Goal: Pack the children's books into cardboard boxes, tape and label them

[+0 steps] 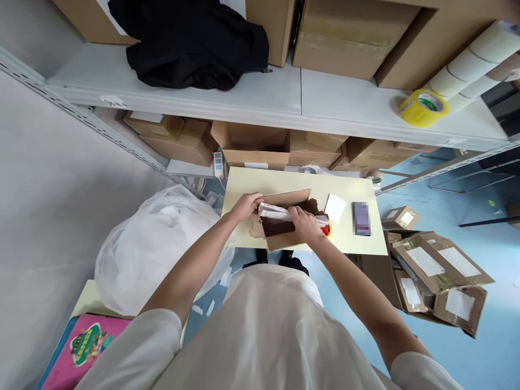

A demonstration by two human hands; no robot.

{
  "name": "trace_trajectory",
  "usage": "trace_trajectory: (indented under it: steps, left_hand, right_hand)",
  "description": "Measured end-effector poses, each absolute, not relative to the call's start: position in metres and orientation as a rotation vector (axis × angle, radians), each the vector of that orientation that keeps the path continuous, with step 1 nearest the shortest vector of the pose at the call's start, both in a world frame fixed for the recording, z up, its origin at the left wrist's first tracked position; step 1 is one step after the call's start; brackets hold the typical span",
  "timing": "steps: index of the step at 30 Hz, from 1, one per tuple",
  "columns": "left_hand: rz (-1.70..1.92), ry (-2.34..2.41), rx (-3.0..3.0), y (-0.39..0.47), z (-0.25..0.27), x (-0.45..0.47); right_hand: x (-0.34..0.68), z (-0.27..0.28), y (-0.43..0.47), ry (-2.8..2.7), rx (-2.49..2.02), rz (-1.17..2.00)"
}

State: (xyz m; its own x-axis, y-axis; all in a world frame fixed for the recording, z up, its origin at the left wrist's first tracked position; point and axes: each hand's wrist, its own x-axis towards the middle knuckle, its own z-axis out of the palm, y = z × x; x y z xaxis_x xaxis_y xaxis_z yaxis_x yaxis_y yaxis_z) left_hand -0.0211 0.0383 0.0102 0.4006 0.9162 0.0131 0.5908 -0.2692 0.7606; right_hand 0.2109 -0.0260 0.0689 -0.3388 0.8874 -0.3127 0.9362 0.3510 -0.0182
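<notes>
An open cardboard box (280, 239) with raised flaps lies on the pale yellow table (238, 181). Across its opening runs a long white wrapped packet (274, 212) with printed marks; what is inside it I cannot make out. My right hand (304, 225) is closed around the packet towards its right end. At the box's far left corner my left hand (247, 206) has its fingers closed on the cardboard edge, beside the packet's left end. Something red and yellow (327, 229), perhaps a tape roll or dispenser, shows partly behind my right hand.
A white paper (335, 208) and a phone-shaped item (361, 219) lie on the table's right. Left stands a large translucent plastic bag (158, 249). Taped cartons (442, 265) fill the floor at right. Ahead, a shelf (280, 97) bears boxes, black cloth (199, 46) and yellow tape (422, 108).
</notes>
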Motion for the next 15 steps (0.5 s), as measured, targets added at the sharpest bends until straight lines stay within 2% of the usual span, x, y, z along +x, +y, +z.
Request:
trace_trajectory:
  steps: [5, 10, 15]
  left_hand:
    - [0.573, 1.374, 2.029, 0.036, 0.008, -0.014]
    - [0.538, 1.415, 2.045, 0.038, 0.004, -0.009]
    - [0.553, 1.402, 2.029, 0.04, 0.0, -0.01]
  right_hand:
    - [0.202, 0.053, -0.023, 2.25, 1.659, -0.24]
    - [0.203, 0.033, -0.011, 2.304, 1.486, -0.307]
    - [0.21, 0.01, 0.005, 2.337, 1.509, -0.736]
